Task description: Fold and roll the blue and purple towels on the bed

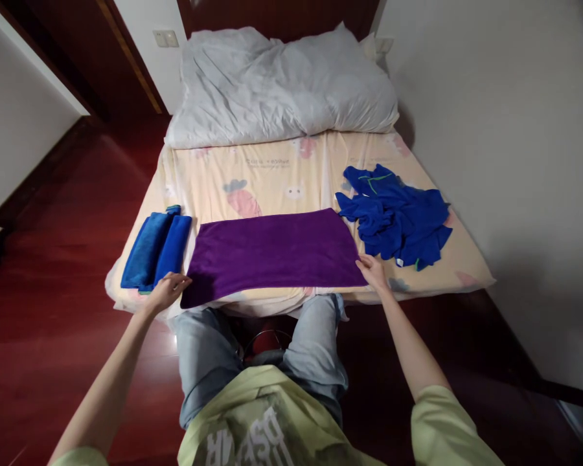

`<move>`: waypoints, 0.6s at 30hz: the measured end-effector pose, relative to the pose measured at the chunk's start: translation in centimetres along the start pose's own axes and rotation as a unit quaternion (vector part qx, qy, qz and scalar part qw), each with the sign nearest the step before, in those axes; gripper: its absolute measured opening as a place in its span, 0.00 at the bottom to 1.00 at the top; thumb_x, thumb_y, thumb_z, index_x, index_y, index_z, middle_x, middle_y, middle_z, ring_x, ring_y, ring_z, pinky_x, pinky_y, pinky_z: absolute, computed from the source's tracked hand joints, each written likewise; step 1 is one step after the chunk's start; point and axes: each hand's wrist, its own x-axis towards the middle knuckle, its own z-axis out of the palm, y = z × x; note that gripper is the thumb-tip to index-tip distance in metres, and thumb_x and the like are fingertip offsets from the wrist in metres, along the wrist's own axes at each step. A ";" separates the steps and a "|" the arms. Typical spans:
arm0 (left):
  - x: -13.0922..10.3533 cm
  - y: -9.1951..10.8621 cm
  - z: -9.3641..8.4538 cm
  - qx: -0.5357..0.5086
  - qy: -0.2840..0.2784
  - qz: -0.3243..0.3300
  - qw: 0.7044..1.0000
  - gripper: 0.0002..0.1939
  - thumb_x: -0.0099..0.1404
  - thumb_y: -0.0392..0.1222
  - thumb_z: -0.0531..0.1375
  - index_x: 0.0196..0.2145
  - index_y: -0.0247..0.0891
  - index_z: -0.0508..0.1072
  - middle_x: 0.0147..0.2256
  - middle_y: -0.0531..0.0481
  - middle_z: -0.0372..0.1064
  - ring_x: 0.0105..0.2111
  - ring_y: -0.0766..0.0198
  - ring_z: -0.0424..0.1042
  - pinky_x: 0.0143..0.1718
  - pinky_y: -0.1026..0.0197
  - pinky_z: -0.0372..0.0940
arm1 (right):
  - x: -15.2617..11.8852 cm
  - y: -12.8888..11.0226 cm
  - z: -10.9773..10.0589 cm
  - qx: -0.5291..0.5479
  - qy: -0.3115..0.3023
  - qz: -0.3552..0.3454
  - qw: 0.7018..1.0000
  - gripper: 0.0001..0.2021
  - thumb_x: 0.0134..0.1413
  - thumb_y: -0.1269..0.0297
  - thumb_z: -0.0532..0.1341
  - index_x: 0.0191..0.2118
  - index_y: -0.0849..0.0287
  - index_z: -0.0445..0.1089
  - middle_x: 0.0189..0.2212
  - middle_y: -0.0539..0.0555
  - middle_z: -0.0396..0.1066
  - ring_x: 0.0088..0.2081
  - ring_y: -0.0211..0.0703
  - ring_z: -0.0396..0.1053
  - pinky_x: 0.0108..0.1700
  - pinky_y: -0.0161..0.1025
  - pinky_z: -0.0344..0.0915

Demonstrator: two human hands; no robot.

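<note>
A purple towel (272, 252) lies spread flat in front of me along the near side of the bed. My left hand (169, 290) is at its lower left edge, fingers closed on the border. At the right edge, my right hand (373, 270) pinches the cloth near the lower corner. Close beyond my left hand, folded blue towels (153, 249) lie side by side. A loose, crumpled heap of blue towels (398, 217) with green edging sits just past my right hand.
The bed (291, 184) has a pale patterned sheet with carrot prints. White bedding (286, 84) is piled against the dark headboard (282, 16). A wall (505, 142) runs along the right, and dark red flooring (102, 175) lies to the left.
</note>
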 end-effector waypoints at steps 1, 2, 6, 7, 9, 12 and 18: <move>1.6 0.0 -0.3 0.013 0.013 -0.008 1.000 0.30 0.68 0.64 0.50 0.41 0.40 0.82 0.46 0.39 0.81 0.49 0.47 0.77 0.53 0.52 0.70 | 1.2 -0.3 0.6 -0.020 -0.017 -0.017 1.000 0.22 0.48 0.50 0.70 0.45 0.59 0.78 0.51 0.67 0.80 0.55 0.62 0.78 0.62 0.61 0.71; 3.3 0.0 -0.7 0.026 0.025 -0.018 0.999 0.29 0.68 0.62 0.49 0.42 0.39 0.82 0.47 0.38 0.81 0.50 0.47 0.77 0.54 0.52 0.69 | 2.4 -0.5 1.1 -0.045 -0.033 -0.034 0.998 0.22 0.51 0.50 0.68 0.48 0.59 0.78 0.53 0.66 0.79 0.56 0.61 0.78 0.63 0.60 0.71; 10.9 -0.4 -1.9 0.065 0.032 -0.067 0.995 0.28 0.68 0.54 0.50 0.50 0.33 0.80 0.51 0.37 0.79 0.52 0.48 0.77 0.56 0.53 0.68 | 7.8 -1.6 2.3 -0.161 -0.082 -0.073 0.981 0.23 0.60 0.54 0.61 0.57 0.59 0.76 0.60 0.64 0.76 0.60 0.59 0.75 0.67 0.56 0.67; 12.8 -0.6 -2.2 0.074 0.028 -0.076 0.994 0.28 0.69 0.53 0.51 0.53 0.31 0.79 0.52 0.37 0.79 0.52 0.49 0.77 0.56 0.54 0.68 | 9.2 -1.8 2.5 -0.184 -0.082 -0.068 0.977 0.23 0.61 0.56 0.60 0.58 0.60 0.76 0.60 0.65 0.76 0.61 0.59 0.74 0.68 0.56 0.66; 16.4 -1.2 -2.4 0.094 0.020 -0.085 0.992 0.29 0.69 0.50 0.51 0.56 0.28 0.77 0.54 0.35 0.77 0.52 0.51 0.77 0.57 0.54 0.68 | 12.0 -2.3 3.1 -0.212 -0.063 -0.055 0.974 0.23 0.63 0.56 0.58 0.59 0.61 0.76 0.59 0.65 0.76 0.61 0.61 0.74 0.68 0.56 0.66; 20.9 -2.2 -2.2 0.125 0.018 -0.083 0.989 0.28 0.69 0.47 0.51 0.57 0.26 0.76 0.56 0.35 0.76 0.53 0.52 0.76 0.59 0.52 0.67 | 15.6 -3.0 4.8 -0.211 -0.050 -0.071 0.974 0.22 0.65 0.57 0.56 0.57 0.60 0.77 0.58 0.64 0.78 0.62 0.60 0.74 0.69 0.56 0.65; 25.7 -3.7 -1.3 0.132 -0.011 -0.052 0.990 0.28 0.66 0.45 0.51 0.55 0.26 0.77 0.54 0.37 0.78 0.52 0.55 0.76 0.58 0.56 0.67 | 20.7 -3.9 9.7 -0.105 -0.122 -0.097 0.982 0.21 0.62 0.54 0.61 0.55 0.58 0.78 0.56 0.59 0.79 0.61 0.53 0.75 0.69 0.53 0.65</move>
